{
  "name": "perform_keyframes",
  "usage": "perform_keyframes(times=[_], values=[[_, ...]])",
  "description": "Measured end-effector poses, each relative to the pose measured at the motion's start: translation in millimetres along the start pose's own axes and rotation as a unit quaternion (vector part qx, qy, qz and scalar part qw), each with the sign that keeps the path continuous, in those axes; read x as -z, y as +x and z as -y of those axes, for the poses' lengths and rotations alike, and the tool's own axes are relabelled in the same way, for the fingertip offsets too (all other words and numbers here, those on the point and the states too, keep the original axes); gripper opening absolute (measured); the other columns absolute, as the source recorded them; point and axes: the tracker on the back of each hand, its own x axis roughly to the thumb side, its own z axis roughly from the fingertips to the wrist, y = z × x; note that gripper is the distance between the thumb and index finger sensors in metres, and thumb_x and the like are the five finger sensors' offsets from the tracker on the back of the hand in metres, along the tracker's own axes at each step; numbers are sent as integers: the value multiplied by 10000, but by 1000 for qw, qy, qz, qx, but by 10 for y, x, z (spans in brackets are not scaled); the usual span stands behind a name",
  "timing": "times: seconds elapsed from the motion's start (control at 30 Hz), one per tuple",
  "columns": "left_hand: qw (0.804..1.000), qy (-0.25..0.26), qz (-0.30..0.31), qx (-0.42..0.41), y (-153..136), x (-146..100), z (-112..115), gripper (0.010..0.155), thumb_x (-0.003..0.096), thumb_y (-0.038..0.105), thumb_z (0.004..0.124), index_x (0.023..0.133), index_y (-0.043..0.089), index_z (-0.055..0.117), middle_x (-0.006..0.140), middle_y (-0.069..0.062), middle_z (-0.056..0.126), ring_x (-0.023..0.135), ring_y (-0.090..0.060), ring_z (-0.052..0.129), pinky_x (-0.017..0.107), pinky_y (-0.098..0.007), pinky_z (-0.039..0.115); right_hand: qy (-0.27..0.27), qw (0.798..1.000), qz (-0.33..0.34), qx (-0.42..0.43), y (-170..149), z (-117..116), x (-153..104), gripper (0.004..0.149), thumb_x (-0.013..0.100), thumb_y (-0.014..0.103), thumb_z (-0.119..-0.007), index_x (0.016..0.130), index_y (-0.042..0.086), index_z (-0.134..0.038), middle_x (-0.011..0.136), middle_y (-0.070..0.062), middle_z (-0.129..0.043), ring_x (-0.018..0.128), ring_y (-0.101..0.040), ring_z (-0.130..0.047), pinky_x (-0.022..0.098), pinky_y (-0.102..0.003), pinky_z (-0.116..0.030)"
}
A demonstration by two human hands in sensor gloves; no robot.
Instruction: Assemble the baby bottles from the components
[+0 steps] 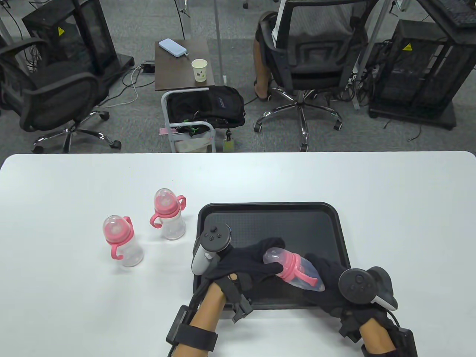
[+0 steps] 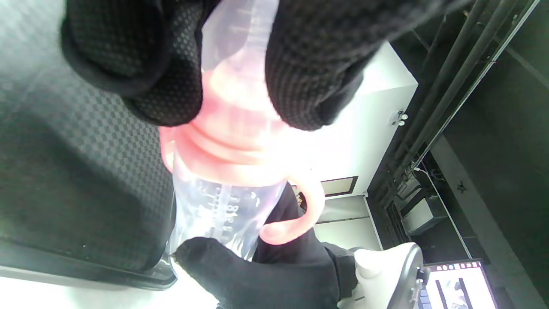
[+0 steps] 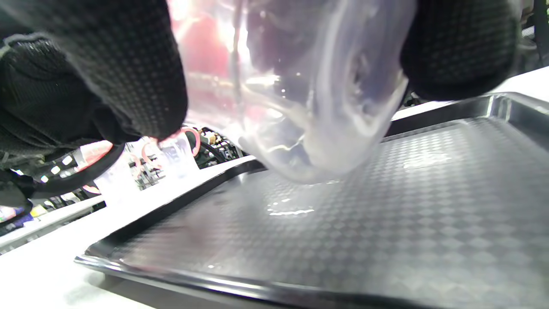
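A clear baby bottle point(image 1: 303, 273) with a pink collar and handles is held on its side above the black tray point(image 1: 260, 215). My left hand point(image 1: 256, 260) grips its capped top end; the left wrist view shows the fingers point(image 2: 317, 64) curled round the cap above the pink collar point(image 2: 231, 146). My right hand point(image 1: 327, 286) grips the bottle's clear body, its base point(image 3: 317, 107) filling the right wrist view between my fingers point(image 3: 128, 64). Two assembled bottles stand on the white table left of the tray, one nearer point(image 1: 122, 241) and one farther back point(image 1: 169, 215).
The tray's floor point(image 3: 386, 223) under the bottle is bare. The white table point(image 1: 390, 204) stretches to both sides. Beyond its far edge are office chairs point(image 1: 308, 63), a small side table with a paper cup point(image 1: 199, 70), and a backpack point(image 1: 208, 106).
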Motion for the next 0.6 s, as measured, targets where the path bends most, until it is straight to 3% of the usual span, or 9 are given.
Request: perform_keyframes(times=[0.03,0.27,0.6], values=[[1000,-15,-9,-1,-5,27,33,785,489,415,904,1161,203,559,1125,-200,673,639,-380,1000,440,-411,935,2,1000,2,6,11,-4,-3,882,453,465,-947,1119,56,-538,1035,-239,-759,811,-539,-866,405,-655,-819],[1000,3,-8,10,-18,39,54,800,482,431,912,1160,200,555,1125,-204,665,636,-369,1005,438,-407,938,6,1000,-4,0,-39,-41,19,889,453,492,-937,1117,63,-530,1032,-220,-763,806,-519,-885,390,-636,-848],[999,38,-5,36,12,-29,4,840,468,504,962,1162,245,568,1119,-150,707,625,-357,995,425,-413,908,6,1000,-15,24,-71,-109,79,899,469,474,-928,1128,84,-456,1079,-217,-682,900,-541,-793,527,-668,-781]])
